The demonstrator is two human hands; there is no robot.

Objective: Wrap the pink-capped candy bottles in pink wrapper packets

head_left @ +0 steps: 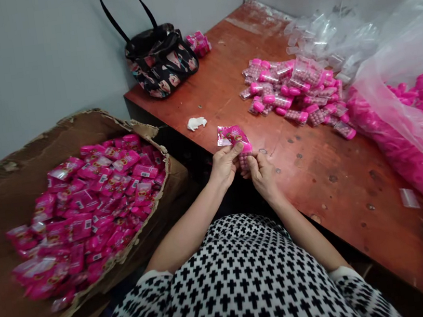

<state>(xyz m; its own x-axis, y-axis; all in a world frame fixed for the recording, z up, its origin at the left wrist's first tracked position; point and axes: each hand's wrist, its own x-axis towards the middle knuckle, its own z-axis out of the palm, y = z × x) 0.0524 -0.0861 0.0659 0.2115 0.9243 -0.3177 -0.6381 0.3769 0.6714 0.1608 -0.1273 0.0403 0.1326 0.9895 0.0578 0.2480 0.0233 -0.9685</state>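
Note:
Both my hands meet at the near edge of a red-brown wooden table (315,165). My left hand (223,166) pinches a pink printed packet (232,135) that sticks up above my fingers. My right hand (261,172) is closed around a small clear bottle with a pink cap (244,160), pressed against the packet's lower end. Much of the bottle is hidden by my fingers.
A torn cardboard box (12,170) at my left holds a heap of pink packets (88,207). On the table lie a pile of pink-capped bottles (292,92), a clear bag of pink caps (421,113), empty clear bottles (320,33), a floral handbag (161,63) and a crumpled white scrap (196,123).

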